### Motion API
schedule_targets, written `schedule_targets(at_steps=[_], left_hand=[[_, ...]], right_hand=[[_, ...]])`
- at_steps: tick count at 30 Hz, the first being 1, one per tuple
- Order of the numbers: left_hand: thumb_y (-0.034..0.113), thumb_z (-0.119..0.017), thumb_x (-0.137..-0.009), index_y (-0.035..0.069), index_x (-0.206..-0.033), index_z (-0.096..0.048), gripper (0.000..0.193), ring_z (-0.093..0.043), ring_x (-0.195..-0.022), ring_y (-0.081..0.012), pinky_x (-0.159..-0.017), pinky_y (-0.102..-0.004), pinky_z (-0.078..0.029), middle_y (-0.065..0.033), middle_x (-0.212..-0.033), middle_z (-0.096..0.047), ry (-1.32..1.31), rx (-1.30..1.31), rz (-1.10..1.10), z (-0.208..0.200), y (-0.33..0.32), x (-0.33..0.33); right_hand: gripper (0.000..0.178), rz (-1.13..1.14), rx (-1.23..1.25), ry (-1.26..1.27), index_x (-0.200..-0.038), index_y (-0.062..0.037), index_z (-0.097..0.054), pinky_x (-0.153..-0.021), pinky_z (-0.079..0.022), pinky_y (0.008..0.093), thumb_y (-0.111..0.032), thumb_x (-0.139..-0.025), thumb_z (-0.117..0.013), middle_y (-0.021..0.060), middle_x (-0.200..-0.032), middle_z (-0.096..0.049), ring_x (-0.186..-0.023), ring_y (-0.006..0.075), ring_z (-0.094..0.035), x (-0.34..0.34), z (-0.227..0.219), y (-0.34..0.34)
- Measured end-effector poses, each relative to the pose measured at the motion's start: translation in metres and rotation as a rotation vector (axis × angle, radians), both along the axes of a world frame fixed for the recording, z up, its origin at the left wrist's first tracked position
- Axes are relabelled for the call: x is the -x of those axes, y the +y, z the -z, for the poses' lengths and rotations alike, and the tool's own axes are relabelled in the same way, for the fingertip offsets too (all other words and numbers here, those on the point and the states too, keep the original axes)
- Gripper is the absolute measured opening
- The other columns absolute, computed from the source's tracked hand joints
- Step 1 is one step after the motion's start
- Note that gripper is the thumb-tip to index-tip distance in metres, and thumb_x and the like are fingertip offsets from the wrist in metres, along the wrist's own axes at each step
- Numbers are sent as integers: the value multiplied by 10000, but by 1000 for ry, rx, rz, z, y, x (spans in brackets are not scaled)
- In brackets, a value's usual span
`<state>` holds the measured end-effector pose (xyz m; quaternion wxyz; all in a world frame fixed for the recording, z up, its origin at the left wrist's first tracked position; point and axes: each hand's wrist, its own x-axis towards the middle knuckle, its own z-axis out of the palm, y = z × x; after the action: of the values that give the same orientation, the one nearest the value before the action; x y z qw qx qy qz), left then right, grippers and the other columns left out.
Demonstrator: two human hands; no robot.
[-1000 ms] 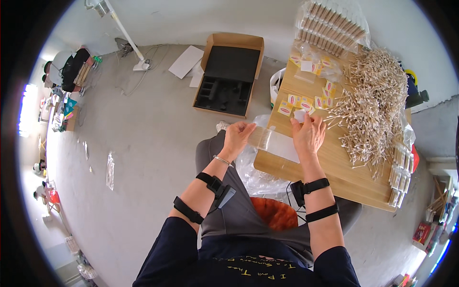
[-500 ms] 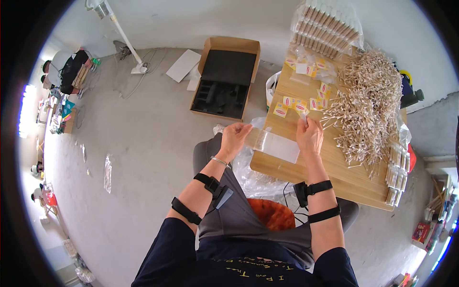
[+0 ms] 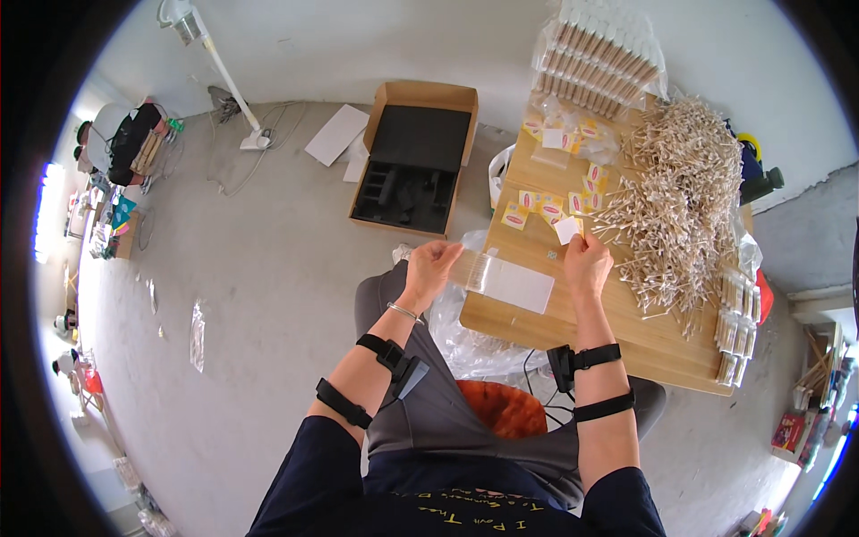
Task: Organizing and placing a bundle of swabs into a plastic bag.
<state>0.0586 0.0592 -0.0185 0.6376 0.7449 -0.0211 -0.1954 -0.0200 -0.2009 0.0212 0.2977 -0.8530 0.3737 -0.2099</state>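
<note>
My left hand [image 3: 431, 271] pinches the edge of a clear plastic bag [image 3: 472, 270] at the table's front left corner. Thin parallel lines show through the bag, but I cannot make out what they are. A white rectangular sheet [image 3: 519, 286] lies on the table, touching the bag's right side. Between its closed fingertips my right hand [image 3: 588, 266] holds a small card [image 3: 567, 229], white side up. Several yellow-and-white cards [image 3: 514, 215] lie just beyond that hand. To its right spreads a big heap of loose cotton swabs [image 3: 680, 197].
Bundles of packed swabs [image 3: 604, 58] are stacked at the table's far end, with more packs [image 3: 735, 327] at the right edge. Plastic film [image 3: 465, 336] hangs below the wooden table's [image 3: 617, 345] left edge. An open cardboard box [image 3: 465, 98] with black foam sits on the floor.
My right hand has drawn slightly back from the yellow cards, and the held card now shows its white face. A small scrap now shows on the table. My left hand keeps hold of the bag.
</note>
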Motion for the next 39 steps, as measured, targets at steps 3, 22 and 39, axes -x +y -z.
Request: schedule_targets(at_steps=[3,22,39], left_hand=[[260,-707,-974,-20,-896,-719,290,-573,-694,-66,-618,-233,-468,1,-788,-665,-1,13,3,1,0,0],[272,-719,-958,-29,-913,-724,305,-575,-682,-68,-600,-239,-469,-16,-777,-674,-26,-5,-10,5,5,-1],[267,-709,-964,-31,-942,-744,301,-601,-716,-85,-626,-262,-484,-34,-812,-703,-24,-59,5,0,1,0]], right_hand=[[295,20,-42,-59,-756,33,-635,-631,-499,487,-218,-909,-654,223,-673,-644,-634,393,-638,3,5,-8],[91,93,-871,-570,-906,28,-649,-539,-519,272,-41,-881,-701,62,-727,-657,-602,142,-634,18,-34,-5],[159,-266,-1005,-162,-904,44,-686,-558,-547,269,-97,-968,-653,74,-758,-675,-631,118,-637,20,-27,50]])
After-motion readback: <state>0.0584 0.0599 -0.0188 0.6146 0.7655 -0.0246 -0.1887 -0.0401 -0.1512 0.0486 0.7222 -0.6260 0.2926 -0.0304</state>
